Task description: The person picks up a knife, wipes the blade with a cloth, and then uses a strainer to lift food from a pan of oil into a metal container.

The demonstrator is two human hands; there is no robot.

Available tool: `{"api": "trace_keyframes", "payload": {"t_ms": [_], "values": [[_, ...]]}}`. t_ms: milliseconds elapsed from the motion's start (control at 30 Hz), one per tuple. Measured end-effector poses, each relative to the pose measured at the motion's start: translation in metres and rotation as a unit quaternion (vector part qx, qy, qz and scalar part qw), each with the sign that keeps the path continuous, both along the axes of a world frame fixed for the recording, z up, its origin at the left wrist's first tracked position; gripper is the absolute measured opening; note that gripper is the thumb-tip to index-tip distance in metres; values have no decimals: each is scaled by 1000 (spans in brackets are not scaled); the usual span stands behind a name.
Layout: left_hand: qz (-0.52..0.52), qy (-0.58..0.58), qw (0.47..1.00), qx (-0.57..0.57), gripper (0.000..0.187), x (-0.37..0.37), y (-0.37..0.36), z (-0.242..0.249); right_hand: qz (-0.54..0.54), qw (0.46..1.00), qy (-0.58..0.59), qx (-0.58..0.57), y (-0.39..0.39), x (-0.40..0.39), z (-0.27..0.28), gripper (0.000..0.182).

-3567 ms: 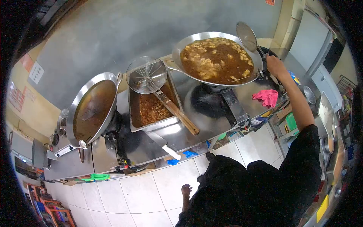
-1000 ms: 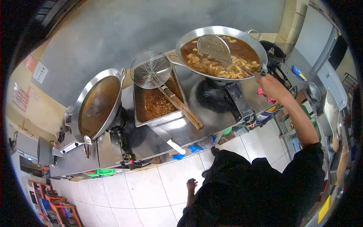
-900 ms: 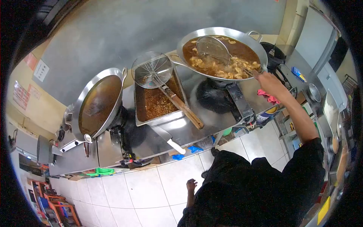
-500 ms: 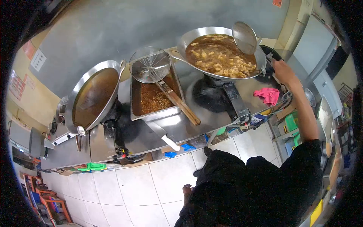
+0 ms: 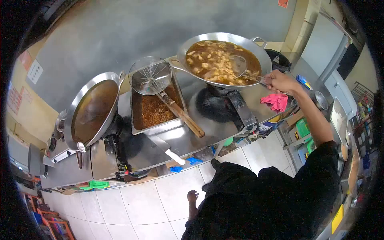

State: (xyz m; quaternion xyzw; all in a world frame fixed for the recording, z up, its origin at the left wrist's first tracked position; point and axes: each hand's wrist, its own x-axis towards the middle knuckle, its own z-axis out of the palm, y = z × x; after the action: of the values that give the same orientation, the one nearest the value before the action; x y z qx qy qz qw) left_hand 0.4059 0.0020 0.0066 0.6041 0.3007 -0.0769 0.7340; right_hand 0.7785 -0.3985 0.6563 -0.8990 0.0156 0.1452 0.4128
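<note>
My right hand [image 5: 280, 82] is closed around the handle of a round mesh skimmer [image 5: 240, 65]. The skimmer's head is partly sunk in brown oil among pale frying pieces [image 5: 218, 64], whose kind I cannot make out. They float in a wide metal wok [image 5: 264, 60] on the right burner. My left hand [image 5: 193, 197] hangs low beside my body above the floor tiles, fingers loosely bent and nothing visible in it.
A second wok [image 5: 74, 120] of brown liquid stands left. Between the woks, a wire strainer [image 5: 150, 76] with a wooden handle lies across a metal tray [image 5: 158, 127]. A knife [image 5: 175, 157] lies near the counter's front edge. A pink cloth [image 5: 275, 103] lies right, near a black bucket [image 5: 280, 60].
The skimmer has come down from above the wok's right rim into the oil, moving left among the pieces. My right hand has lowered toward me. My left hand has swung slightly forward.
</note>
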Motion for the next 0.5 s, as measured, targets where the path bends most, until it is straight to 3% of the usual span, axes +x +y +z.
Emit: {"api": "trace_keyframes", "payload": {"t_ms": [33, 67, 167, 200, 300, 400, 500], "values": [[70, 55, 990, -108, 15, 7, 0, 1, 9, 1000, -13, -10, -3, 4, -4, 14], [104, 78, 982, -140, 16, 10, -2, 21, 19, 999, -25, -20, -7, 10, -10, 15], [90, 74, 990, -80, 16, 6, -7, 42, 27, 993, -73, -87, 2, 7, -2, 18], [-31, -11, 996, 84, 16, -5, -5, 9, 24, 989, -91, -118, 5, 2, 8, 20], [56, 61, 984, -155, 16, -28, -2, -27, 130, 951, -140, -244, -4, -1, 29, 23], [137, 133, 904, -383, 17, -42, -6, -29, 214, 883, -256, -329, -25, -9, 42, 27], [47, 209, 973, -82, 18, -52, -23, -21, 182, 870, -210, -407, -15, -36, 69, 29]]}}
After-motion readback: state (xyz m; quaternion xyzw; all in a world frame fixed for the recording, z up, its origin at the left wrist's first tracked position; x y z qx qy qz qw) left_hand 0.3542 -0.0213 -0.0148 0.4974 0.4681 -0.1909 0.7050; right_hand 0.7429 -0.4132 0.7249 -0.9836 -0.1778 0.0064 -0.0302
